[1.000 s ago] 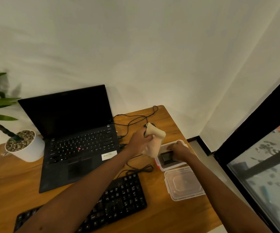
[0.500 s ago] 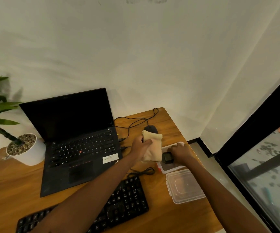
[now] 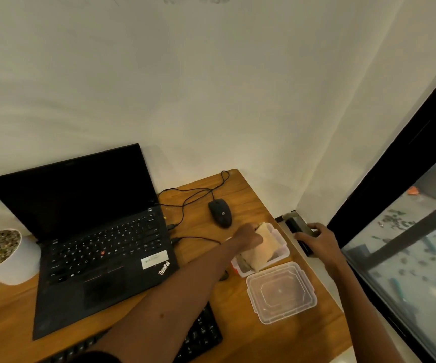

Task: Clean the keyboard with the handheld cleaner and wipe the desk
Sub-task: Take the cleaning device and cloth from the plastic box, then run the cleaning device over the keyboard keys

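Left hand (image 3: 248, 235), its forearm crossing the black keyboard (image 3: 201, 334), grips a beige cloth (image 3: 261, 251) over the white container (image 3: 282, 254). Right hand (image 3: 316, 241), past the wooden desk's (image 3: 264, 344) right edge, grasps the dark handheld cleaner (image 3: 295, 225).

The wooden desk (image 3: 251, 195) carries an open black laptop (image 3: 101, 247), a white plant pot (image 3: 10, 260) at its left, a wired mouse (image 3: 221, 213), a black keyboard (image 3: 201, 334) (mostly hidden), a white container (image 3: 285, 251) and a clear lid (image 3: 281, 292) beside it.

"ThinkPad" on laptop (image 3: 101, 247) palm rest
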Demonstrator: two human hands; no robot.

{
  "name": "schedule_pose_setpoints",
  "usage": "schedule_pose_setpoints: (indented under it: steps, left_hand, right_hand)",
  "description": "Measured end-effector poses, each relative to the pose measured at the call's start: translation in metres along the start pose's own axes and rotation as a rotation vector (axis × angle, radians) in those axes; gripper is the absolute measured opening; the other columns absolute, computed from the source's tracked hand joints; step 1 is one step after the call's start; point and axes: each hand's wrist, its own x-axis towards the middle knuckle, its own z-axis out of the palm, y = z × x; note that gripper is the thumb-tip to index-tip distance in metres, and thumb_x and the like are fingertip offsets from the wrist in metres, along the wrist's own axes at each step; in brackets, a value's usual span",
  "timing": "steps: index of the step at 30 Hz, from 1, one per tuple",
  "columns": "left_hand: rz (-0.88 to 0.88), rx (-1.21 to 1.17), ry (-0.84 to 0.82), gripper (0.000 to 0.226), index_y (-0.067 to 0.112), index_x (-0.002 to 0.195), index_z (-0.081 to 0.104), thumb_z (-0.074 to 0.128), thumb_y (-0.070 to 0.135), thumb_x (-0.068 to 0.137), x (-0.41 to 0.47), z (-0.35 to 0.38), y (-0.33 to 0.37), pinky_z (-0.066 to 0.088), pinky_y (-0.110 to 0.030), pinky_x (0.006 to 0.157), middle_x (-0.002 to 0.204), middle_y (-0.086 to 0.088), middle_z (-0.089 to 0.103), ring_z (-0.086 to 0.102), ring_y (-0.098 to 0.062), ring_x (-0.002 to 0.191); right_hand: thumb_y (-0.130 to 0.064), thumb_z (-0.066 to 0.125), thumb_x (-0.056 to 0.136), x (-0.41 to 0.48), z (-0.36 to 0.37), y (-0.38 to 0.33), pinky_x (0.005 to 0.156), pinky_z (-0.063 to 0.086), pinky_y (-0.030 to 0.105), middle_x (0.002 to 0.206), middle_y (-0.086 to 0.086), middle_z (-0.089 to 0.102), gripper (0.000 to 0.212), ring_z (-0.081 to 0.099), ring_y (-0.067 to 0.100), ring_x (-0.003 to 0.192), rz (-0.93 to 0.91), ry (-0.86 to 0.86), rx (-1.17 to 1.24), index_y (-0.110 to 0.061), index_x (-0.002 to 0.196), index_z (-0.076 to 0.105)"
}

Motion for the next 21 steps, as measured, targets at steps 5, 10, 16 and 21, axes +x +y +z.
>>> schedule_pose_setpoints:
  steps: [5, 10, 16, 21]
  left_hand:
    - [0.059, 0.181, 0.197, 0.039, 0.011, 0.132, 0.045, 0.053, 0.013, 0.094, 0.010, 0.026, -0.014, 0.042, -0.031, 0.101, 0.134, -0.009, 0.052, 0.052, -0.024, 0.120]
    - [0.277, 0.241, 0.221, 0.044, 0.010, 0.137, 0.045, 0.050, 0.009, 0.093, 0.000, 0.028, -0.030, 0.036, -0.028, 0.106, 0.142, -0.007, 0.045, 0.043, -0.021, 0.129]
    - [0.078, -0.558, 0.217, 0.027, 0.006, 0.111, 0.061, 0.042, 0.022, 0.099, -0.042, 0.010, -0.024, 0.043, -0.019, 0.068, 0.109, -0.013, 0.065, 0.059, -0.014, 0.080]
    - [-0.030, -0.956, 0.096, 0.030, 0.019, 0.110, 0.056, 0.050, 0.043, 0.093, -0.109, -0.017, -0.035, 0.055, -0.030, 0.069, 0.096, -0.003, 0.066, 0.067, -0.018, 0.078]
  right_hand:
    - [-0.024, 0.071, 0.080, -0.011, 0.005, 0.020, 0.086, 0.053, 0.045, 0.129, 0.016, 0.052, 0.061, 0.054, 0.037, 0.112, 0.049, 0.019, 0.115, -0.009, 0.133, 0.043]
    - [-0.019, 0.077, 0.074, -0.022, 0.008, 0.019, 0.082, 0.054, 0.042, 0.116, 0.015, 0.055, 0.052, 0.055, 0.027, 0.096, -0.018, -0.001, 0.089, -0.013, 0.116, 0.048]
    - [-0.012, 0.082, 0.066, -0.051, 0.022, -0.006, 0.054, 0.054, 0.017, 0.105, 0.005, 0.054, 0.056, 0.058, 0.018, 0.086, -0.098, -0.146, 0.228, -0.021, 0.108, 0.045]
    - [-0.015, 0.083, 0.065, -0.095, 0.054, -0.032, 0.072, 0.057, 0.029, 0.104, -0.003, 0.056, 0.061, 0.058, 0.021, 0.097, -0.222, -0.270, 0.215, -0.022, 0.114, 0.049]
